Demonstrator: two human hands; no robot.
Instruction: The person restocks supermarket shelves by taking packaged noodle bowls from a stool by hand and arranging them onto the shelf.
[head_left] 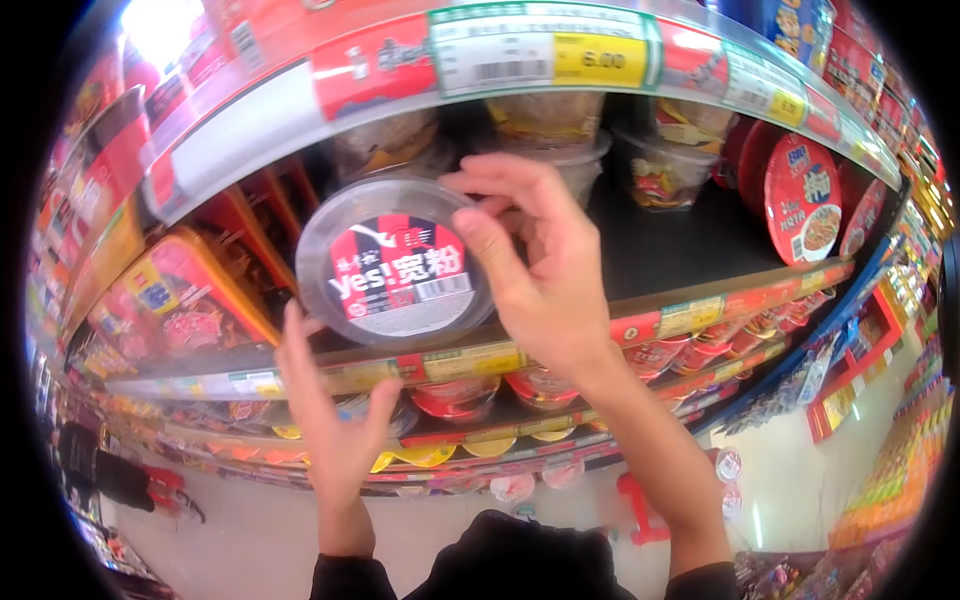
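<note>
A round plastic tub (400,265) with a clear rim and a pink, black and white label faces the camera at the front of a shelf. My right hand (540,260) grips its upper right rim between thumb and fingers. Below and to the left of the tub, my left hand (335,415) is raised with thumb and fingers apart; its fingertips are near the lower left rim. Behind the tub, stacked clear bowls (390,140) stand on the black shelf.
Red round packs (802,200) stand at the shelf's right, orange-edged boxes (185,300) at its left. A price rail (545,55) runs overhead. Lower shelves hold red bowls (455,397). A red stool (640,510) is on the floor. Another person (105,470) is at far left.
</note>
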